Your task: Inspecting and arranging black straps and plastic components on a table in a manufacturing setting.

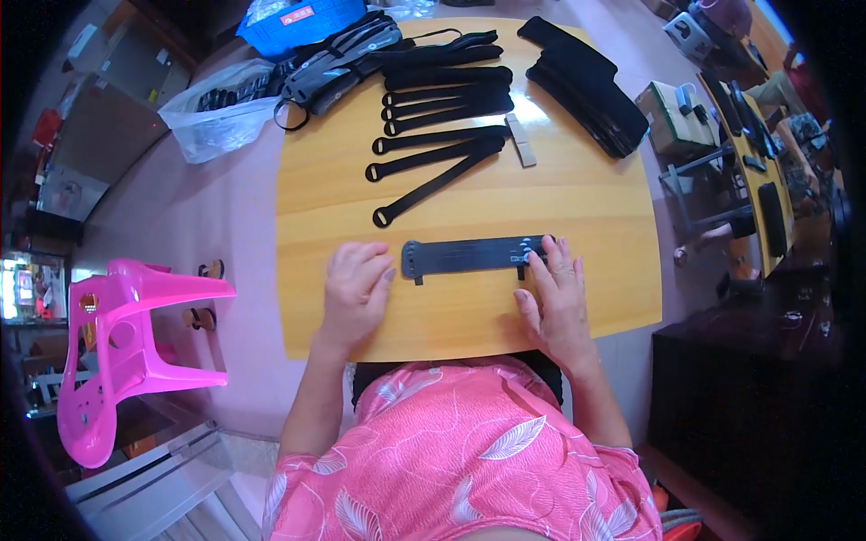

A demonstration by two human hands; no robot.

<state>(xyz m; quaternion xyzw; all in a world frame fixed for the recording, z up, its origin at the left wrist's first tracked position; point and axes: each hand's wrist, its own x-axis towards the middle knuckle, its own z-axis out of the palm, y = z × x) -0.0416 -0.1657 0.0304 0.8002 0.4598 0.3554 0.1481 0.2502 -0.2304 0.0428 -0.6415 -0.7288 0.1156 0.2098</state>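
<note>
A dark grey-black flat strap piece [469, 256], perhaps several layers stacked, lies crosswise near the table's front edge. Pale marks show near its right end, its left end is scalloped, and two small black tabs stick out below. My right hand [559, 302] rests with fingers stretched over that right end, touching it, thumb apart. Just off the left end is my left hand [354, 293], its fingers curled in loosely and nothing visible in them. Farther back, several black straps with ring ends [442, 153] lie in rows. Beside them sits a small beige strip [520, 140].
A stack of black fabric pieces [586, 86] occupies the back right of the wooden table [352, 212]. At the back left are a grey-black bundle [343, 63], a filled plastic bag [221, 113] and a blue basket [311, 25]. A pink stool [135, 334] lies tipped on the floor.
</note>
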